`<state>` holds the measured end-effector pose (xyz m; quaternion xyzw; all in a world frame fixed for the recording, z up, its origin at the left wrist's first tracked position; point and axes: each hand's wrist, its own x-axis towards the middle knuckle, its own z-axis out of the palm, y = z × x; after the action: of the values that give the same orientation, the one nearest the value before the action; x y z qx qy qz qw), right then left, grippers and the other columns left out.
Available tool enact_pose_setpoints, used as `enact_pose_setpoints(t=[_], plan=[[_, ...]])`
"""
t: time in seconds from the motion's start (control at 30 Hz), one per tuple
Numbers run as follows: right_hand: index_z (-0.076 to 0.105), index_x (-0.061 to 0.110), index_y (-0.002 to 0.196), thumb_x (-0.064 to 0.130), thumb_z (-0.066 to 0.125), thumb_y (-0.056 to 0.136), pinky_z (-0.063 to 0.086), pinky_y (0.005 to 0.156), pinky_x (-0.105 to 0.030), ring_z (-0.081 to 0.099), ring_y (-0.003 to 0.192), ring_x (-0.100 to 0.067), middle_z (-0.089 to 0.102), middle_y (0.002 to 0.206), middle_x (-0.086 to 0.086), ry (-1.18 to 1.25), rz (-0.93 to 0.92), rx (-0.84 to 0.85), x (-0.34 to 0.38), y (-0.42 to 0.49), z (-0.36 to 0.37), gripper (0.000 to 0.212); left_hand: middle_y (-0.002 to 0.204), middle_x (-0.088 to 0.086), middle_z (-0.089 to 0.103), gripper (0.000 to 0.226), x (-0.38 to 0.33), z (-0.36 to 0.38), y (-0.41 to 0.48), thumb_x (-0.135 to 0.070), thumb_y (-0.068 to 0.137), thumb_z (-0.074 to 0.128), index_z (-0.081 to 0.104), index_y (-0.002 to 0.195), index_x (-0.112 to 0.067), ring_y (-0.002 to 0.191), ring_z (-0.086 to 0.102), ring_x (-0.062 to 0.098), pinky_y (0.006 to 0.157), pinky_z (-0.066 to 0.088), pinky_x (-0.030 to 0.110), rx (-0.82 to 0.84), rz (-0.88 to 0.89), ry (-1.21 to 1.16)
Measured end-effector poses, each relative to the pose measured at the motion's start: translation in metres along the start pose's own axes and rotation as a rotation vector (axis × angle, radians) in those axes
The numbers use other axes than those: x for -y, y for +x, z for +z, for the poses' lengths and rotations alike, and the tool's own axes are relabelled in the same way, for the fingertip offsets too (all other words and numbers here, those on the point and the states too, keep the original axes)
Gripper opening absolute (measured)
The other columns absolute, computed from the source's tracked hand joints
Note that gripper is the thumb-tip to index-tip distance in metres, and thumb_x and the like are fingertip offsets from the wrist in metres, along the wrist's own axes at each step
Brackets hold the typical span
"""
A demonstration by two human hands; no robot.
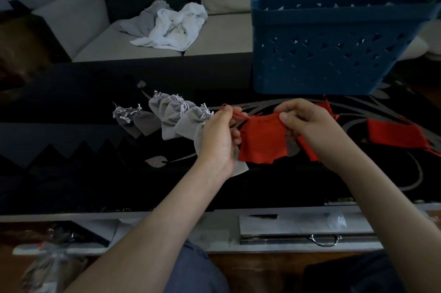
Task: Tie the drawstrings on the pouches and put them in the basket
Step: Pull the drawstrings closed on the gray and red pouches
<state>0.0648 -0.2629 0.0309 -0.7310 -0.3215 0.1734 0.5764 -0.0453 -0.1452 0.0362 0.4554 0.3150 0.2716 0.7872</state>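
Observation:
A red pouch (262, 140) hangs between my hands above the dark table (95, 185). My left hand (218, 135) pinches its red drawstring at the left top corner. My right hand (303, 121) pinches the pouch's top edge on the right side. Several grey pouches (171, 114) with pale drawstrings lie in a row to the left of my left hand, one partly under it. Another red pouch (396, 134) lies flat on the table at the right, and part of a further red one shows under my right wrist. The blue basket (334, 54) stands at the back right.
A sofa (90, 18) runs behind the table with a heap of white and grey cloth (171, 25) on its seat. Below the table's near edge sit a shelf with a flat tray (298, 228), a metal ring and a wrapped bundle at the lower left.

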Motion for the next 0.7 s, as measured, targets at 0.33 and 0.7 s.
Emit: enact_pose_setpoints(t=[0.33,0.7], plan=[[0.062,0.018,0.092,0.004,0.050,0.094,0.044,0.060,-0.019,0.050,0.065,-0.008,0.052,0.074,-0.002,-0.006,0.087,-0.124,-0.008,0.006,-0.002,0.019,0.071,-0.004,0.065,0.029,0.003,-0.004,0.005,-0.021,0.102,0.040,0.061,0.083,-0.016,0.049,0.041,0.004,0.050,0.032,0.019,-0.046,0.010,0.065],[0.061,0.016,0.100,-0.001,0.050,0.090,0.044,0.077,-0.027,0.052,0.077,-0.011,0.055,0.081,0.002,-0.019,0.092,-0.172,-0.015,0.010,-0.002,0.022,0.064,-0.006,0.066,0.028,0.002,-0.003,0.006,-0.021,0.102,0.039,0.060,0.084,-0.015,0.047,0.042,0.004,0.047,0.033,0.017,-0.093,-0.004,0.024]])
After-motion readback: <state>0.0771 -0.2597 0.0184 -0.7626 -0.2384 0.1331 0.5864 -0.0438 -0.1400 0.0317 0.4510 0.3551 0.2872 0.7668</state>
